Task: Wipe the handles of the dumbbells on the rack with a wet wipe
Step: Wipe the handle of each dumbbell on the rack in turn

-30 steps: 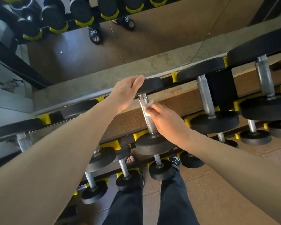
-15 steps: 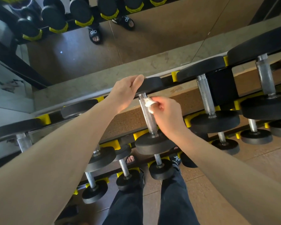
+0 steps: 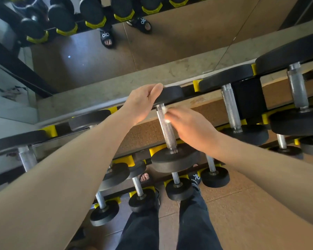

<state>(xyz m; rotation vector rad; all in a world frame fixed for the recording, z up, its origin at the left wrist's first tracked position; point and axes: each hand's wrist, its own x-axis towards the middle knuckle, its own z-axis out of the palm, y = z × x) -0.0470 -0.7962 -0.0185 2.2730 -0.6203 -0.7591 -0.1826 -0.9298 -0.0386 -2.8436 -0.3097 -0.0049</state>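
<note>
A black dumbbell with a knurled steel handle lies on the top tier of the rack. My left hand grips the far weight head of that dumbbell, fingers curled over its top. My right hand pinches a small white wet wipe against the upper right side of the handle, close to the far head. The hand is blurred and most of the wipe is hidden under its fingers. The near head sits below the handle.
More dumbbells lie to the right and left on the top tier, smaller ones on lower tiers with yellow cradles. My legs in dark trousers stand against the rack. A mirror behind reflects the floor and sandalled feet.
My right hand has slid the wipe up the handle from its middle toward the far head. My left hand has stayed on the far head.
</note>
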